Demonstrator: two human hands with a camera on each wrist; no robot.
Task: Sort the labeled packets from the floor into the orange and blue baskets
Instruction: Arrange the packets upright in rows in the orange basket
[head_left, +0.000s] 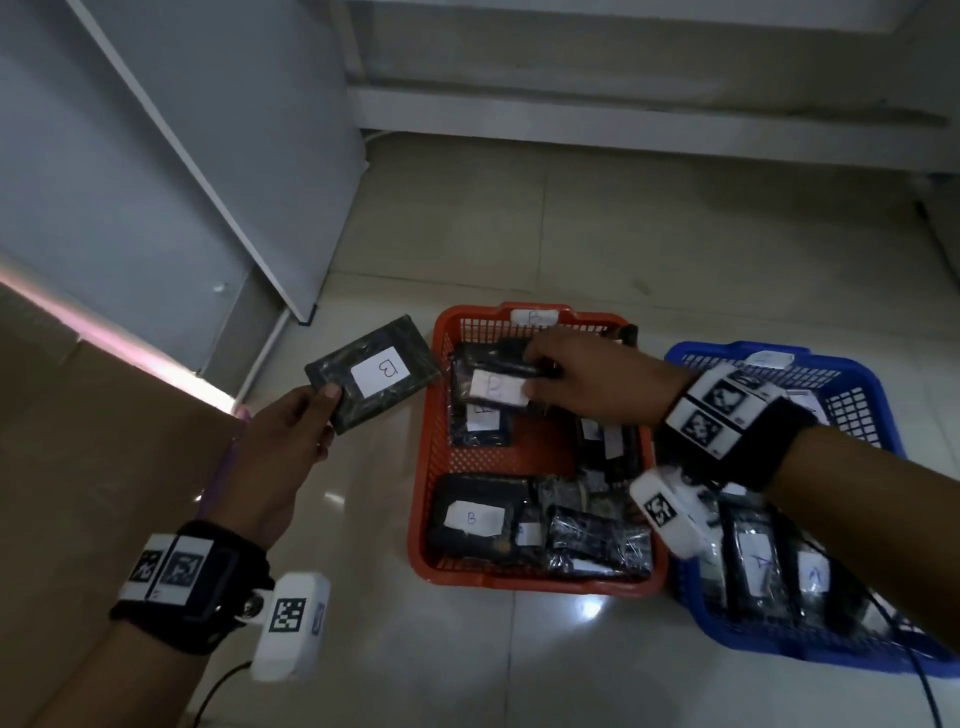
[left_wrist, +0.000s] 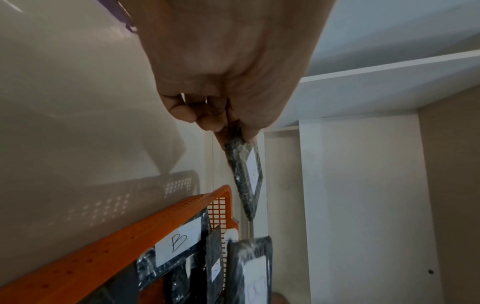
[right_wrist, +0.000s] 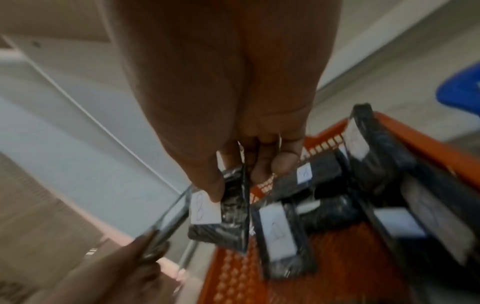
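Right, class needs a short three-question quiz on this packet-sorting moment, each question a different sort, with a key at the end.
1. True or false: the left hand holds a packet over the blue basket.
2. Multiple choice: the label on the left hand's packet reads (a) A, (b) B, (c) C.
3. Short answer: where is the right hand holding its packet?

Key:
1. False; it is held above the floor, left of the orange basket.
2. b.
3. Over the far end of the orange basket, above other B packets.
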